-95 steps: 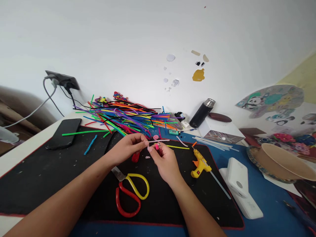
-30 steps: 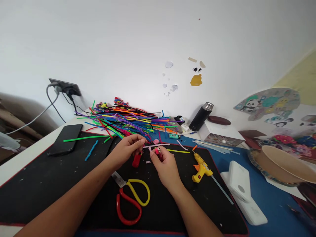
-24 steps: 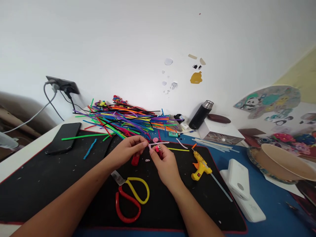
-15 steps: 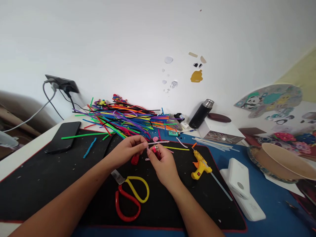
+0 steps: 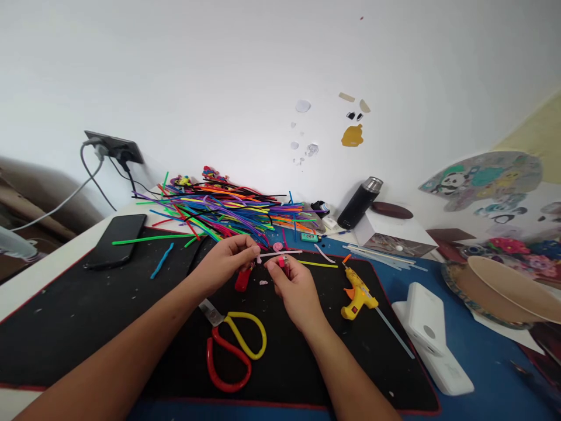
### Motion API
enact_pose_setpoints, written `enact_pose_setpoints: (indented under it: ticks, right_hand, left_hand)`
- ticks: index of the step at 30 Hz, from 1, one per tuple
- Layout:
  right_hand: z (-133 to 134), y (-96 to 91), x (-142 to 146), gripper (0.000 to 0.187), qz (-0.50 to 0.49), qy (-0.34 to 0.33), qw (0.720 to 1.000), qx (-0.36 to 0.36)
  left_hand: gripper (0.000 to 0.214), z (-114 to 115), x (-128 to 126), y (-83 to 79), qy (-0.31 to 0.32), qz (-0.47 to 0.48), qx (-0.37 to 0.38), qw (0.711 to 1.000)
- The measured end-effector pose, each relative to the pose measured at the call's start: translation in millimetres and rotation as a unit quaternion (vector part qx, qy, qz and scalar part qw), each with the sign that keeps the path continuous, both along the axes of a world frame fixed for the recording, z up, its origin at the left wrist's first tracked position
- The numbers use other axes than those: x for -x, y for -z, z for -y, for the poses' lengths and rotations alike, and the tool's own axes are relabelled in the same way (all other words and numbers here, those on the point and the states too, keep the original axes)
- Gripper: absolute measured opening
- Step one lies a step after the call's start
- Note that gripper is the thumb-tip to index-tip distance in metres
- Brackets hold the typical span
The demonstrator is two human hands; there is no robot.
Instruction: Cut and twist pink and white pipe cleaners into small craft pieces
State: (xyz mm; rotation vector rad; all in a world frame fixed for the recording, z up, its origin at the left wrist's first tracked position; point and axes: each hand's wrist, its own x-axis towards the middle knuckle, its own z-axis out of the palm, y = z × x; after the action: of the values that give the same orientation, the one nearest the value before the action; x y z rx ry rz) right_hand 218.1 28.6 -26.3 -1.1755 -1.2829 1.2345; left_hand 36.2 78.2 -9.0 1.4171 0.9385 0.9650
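Above a black mat [image 5: 87, 304], my left hand [image 5: 228, 263] pinches one end of a thin pale pink strip [image 5: 284, 253] that runs off to the right. Close beside it, my right hand [image 5: 295, 289] has its fingers closed on a small pink and red lighter [image 5: 283, 264], held just under the strip. A red lighter-like piece [image 5: 242, 280] lies on the mat below my left hand. Red and yellow scissors [image 5: 234, 351] rest shut nearer to me, between my forearms.
A big heap of coloured sticks [image 5: 219, 210] lies behind the hands. A black phone [image 5: 116, 240] sits at left, a yellow glue gun [image 5: 357, 295] and white box [image 5: 427, 327] at right, with a black flask [image 5: 359, 202] and a tan bowl [image 5: 504, 286].
Both hands have stayed in the same spot, with small finger shifts on the strip and lighter. The view has wobbled slightly up and down.
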Motion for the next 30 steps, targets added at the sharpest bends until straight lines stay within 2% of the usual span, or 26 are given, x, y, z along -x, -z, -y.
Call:
enact_pose_setpoints:
  ticks: [8,20,30]
  right_hand:
    - [-0.3,4.1,0.9,0.031,0.000,-0.023,1.000,-0.010]
    - [-1.5,0.0,-1.2,0.033,0.008,0.005,1.000,-0.006]
    - [-1.3,5.3,-1.0,0.037,-0.005,-0.034,0.999,-0.009]
  left_hand:
    - [0.039,1.3,-3.0,5.4,0.021,-0.026,-0.015,0.999]
    - [0.039,3.6,-4.5,4.9,0.062,-0.024,0.001,0.998]
    - [0.042,-2.1,-1.7,6.5,0.000,0.027,0.004,1.000]
